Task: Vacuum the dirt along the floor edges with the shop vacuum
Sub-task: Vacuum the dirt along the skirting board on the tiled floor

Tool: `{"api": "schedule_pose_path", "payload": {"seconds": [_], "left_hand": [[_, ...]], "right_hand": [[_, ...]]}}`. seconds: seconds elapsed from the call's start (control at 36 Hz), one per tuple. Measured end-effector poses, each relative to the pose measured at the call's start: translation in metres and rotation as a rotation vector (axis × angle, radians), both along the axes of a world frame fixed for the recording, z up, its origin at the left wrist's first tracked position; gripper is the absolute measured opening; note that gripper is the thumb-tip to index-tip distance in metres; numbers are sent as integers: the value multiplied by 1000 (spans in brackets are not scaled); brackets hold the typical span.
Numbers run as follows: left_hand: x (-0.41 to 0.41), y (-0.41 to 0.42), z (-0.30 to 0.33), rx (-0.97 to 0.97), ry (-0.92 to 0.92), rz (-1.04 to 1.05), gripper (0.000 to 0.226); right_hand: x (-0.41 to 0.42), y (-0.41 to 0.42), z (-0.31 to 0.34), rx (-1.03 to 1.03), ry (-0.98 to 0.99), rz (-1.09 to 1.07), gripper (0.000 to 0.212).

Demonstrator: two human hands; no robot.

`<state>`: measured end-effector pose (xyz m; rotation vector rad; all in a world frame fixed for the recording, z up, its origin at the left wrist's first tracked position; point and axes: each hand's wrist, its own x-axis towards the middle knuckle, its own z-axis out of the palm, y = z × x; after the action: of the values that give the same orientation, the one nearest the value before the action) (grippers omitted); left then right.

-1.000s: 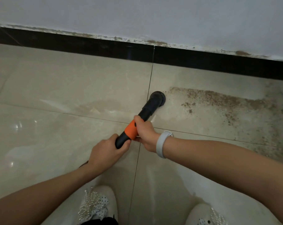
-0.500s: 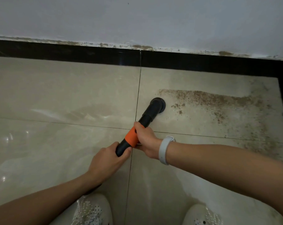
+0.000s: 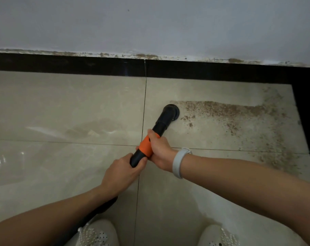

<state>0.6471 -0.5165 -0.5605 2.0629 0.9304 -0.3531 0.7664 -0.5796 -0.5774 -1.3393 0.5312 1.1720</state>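
The nozzle [image 3: 171,111] has advanced rightward off the tile joint and now sits at the left end of the dirt [image 3: 227,110]. Both hands grip the wand [image 3: 151,139]: left hand [image 3: 121,172] rearward, right hand [image 3: 159,150] on the orange collar. Most dirt is not yet collected.

Single head-worn wide-angle view, looking steeply down and forward from standing height at the tiled floor [image 3: 62,107]. Wall [image 3: 150,23] and black skirting [image 3: 62,65] cross the top; both forearms enter from the bottom corners, shoes [image 3: 97,233] at the lower edge. No second view.
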Motion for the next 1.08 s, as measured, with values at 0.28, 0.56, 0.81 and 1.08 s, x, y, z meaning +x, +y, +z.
{"api": "schedule_pose_path", "payload": {"seconds": [0.28,0.56,0.81,1.08], "left_hand": [[47,6,1,-46,-76,146,40],[42,-6,-2,-84,-59,35,38],[85,-22,2,-140,-76,-40,40],[80,-23,-1,-116,-50,-108,40]], "right_hand": [[46,26,20,-25,-101,45,27],[40,-1,4,-75,-65,-27,26],[77,-26,9,-71,-114,-130,23],[68,-36,-4,-94,-93,-154,23]]}}
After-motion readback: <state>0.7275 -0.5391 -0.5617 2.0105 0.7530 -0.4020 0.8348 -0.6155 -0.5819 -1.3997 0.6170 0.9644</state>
